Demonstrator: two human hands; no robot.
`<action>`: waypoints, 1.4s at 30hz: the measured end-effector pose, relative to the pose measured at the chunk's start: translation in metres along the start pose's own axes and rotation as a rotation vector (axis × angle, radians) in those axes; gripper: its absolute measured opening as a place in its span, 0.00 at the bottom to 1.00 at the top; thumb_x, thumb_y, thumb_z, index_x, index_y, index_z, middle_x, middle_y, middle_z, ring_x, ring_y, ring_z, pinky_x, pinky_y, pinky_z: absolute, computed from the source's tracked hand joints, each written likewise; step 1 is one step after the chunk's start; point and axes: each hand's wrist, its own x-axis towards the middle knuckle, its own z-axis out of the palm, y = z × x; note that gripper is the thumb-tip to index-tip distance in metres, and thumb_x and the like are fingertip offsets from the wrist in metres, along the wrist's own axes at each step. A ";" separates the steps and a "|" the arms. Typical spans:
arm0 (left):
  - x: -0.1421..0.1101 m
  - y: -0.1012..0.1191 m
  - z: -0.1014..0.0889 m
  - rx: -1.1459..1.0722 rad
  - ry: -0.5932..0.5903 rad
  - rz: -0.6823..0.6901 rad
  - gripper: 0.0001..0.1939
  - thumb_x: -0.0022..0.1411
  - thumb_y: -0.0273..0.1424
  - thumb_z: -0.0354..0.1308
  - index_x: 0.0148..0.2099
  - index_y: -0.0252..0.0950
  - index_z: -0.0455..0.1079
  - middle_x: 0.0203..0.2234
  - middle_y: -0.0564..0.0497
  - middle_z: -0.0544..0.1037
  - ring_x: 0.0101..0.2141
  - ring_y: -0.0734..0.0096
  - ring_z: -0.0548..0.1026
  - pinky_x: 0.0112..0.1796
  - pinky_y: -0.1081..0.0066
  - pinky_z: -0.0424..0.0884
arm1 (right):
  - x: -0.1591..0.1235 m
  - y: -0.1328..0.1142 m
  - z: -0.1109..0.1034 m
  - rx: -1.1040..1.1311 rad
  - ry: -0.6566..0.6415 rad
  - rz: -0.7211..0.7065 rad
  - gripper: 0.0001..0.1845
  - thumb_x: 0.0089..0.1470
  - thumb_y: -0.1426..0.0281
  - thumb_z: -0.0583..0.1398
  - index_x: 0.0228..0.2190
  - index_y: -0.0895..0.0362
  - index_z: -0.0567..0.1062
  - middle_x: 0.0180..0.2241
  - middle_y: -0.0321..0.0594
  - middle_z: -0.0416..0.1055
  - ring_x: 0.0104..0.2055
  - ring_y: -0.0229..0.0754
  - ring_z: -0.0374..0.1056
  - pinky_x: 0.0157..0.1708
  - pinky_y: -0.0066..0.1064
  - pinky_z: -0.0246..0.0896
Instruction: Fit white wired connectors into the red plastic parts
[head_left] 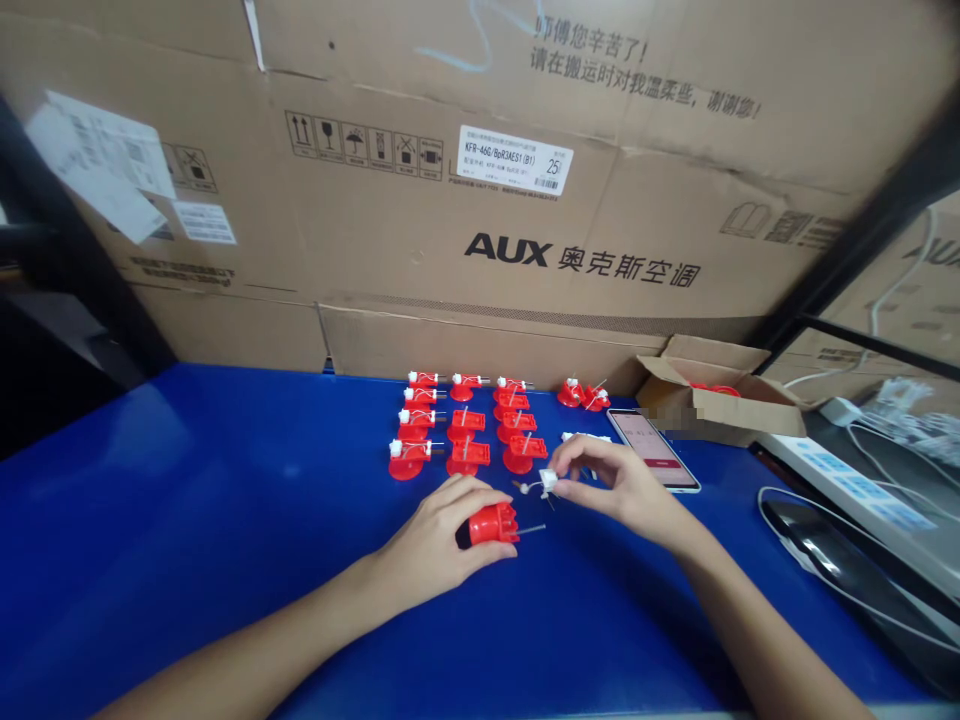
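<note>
My left hand (439, 540) grips a red plastic part (495, 523) with a thin metal pin sticking out to the right, low over the blue table (187, 520). My right hand (615, 480) pinches a small white piece (547, 482) with fine wire legs, just right of and above the red part. The two pieces are close but apart. Beyond my hands, several finished red parts with white caps (465, 425) stand in neat rows.
Two more red parts (583, 395) sit at the back. A phone (654, 448) lies right of my right hand, next to an open cardboard box (712, 400). A large AUX carton (510, 200) walls the back. A power strip (847, 480) and cables lie at right.
</note>
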 end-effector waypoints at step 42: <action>-0.012 0.018 -0.004 0.027 0.054 0.122 0.13 0.56 0.35 0.60 0.42 0.34 0.67 0.29 0.47 0.73 0.30 0.67 0.71 0.33 0.69 0.69 | -0.006 0.003 0.060 0.617 -0.200 0.093 0.13 0.46 0.64 0.65 0.30 0.58 0.68 0.31 0.36 0.63 0.32 0.35 0.60 0.32 0.27 0.56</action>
